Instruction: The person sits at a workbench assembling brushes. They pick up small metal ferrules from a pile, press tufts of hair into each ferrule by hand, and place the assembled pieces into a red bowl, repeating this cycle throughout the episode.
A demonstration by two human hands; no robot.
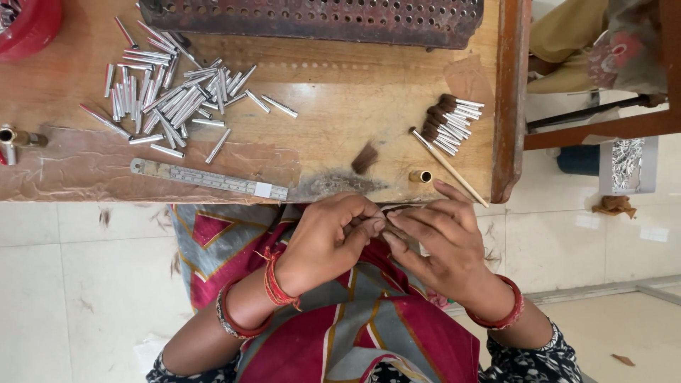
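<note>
So on the left the wooden table point(340, 128) has a loose pile of silver tubes point(170, 99) with a steel ruler point(209, 179) lying right along its near edge, and there's bare wood between them and the bundle of brush tips point(448, 124) by the right edge. Both hands sit just off the near edge over the lap: the left hand point(330, 241) is curled, fingertips pinched tight on a small dark tuft point(386, 213). The right hand point(440, 241) meets it fingertip to fingertip, pinching the same tuft, just below a small brass ferrule point(421, 176) and a thin stick point(448, 167).

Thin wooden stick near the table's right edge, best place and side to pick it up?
Pinch the wooden stick at its bare mid-shaft, from above. It lies flat and diagonal, upper end by the pile of bristle-filled tubes, lower end at the table edge beside the right hand, so the middle looks freest.
</note>
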